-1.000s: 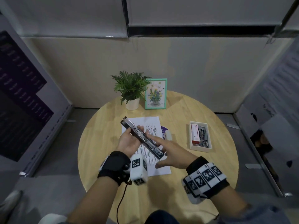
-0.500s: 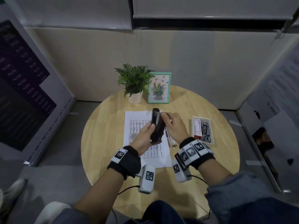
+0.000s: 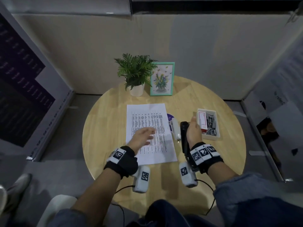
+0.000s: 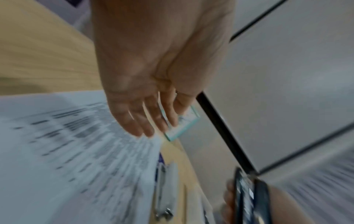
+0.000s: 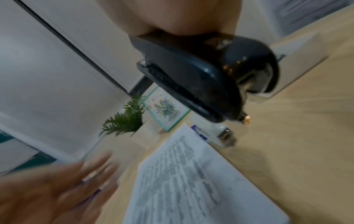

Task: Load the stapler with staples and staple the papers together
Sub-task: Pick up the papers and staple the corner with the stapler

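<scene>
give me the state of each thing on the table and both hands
black stapler: closed, off the table, gripped by right hand
left hand: fingers spread, empty, over the papers
papers: flat on the table, unstapled as far as visible
white stapler: lying beside the papers
white tray: open, holds a staple box and loose staple strips

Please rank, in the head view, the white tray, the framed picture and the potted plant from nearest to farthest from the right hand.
From the right hand:
1. White tray, just beside it on the right.
2. Framed picture, at the table's far edge, slightly left.
3. Potted plant, farther left, beside the picture.
</scene>
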A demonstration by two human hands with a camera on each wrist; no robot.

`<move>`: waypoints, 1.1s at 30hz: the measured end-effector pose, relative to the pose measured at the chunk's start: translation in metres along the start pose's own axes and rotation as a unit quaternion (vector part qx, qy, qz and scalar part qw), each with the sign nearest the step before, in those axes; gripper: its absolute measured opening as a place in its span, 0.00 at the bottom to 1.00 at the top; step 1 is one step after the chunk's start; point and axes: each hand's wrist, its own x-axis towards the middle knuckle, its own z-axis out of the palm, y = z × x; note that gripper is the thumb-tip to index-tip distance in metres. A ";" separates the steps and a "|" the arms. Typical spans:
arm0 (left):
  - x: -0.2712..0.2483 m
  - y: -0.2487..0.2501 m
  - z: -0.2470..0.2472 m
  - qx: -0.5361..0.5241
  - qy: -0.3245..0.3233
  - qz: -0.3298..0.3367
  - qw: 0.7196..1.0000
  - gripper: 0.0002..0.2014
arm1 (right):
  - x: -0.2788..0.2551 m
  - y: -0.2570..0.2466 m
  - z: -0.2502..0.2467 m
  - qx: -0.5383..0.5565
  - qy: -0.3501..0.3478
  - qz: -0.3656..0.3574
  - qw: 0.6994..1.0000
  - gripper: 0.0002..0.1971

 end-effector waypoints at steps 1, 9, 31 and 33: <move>0.004 -0.009 -0.008 -0.016 0.056 -0.010 0.998 0.13 | 0.002 0.005 -0.003 -0.011 0.008 0.007 1.000 0.33; 0.051 -0.062 -0.062 0.044 0.236 -0.093 0.966 0.20 | 0.016 0.016 0.025 -0.196 -0.068 0.014 0.978 0.39; 0.021 -0.040 -0.117 0.020 0.137 0.082 0.987 0.17 | 0.031 0.006 0.035 -0.143 -0.103 -0.011 0.984 0.29; 0.015 -0.032 -0.119 0.002 0.125 0.091 0.988 0.16 | 0.029 -0.001 0.029 -0.109 -0.136 -0.001 0.985 0.24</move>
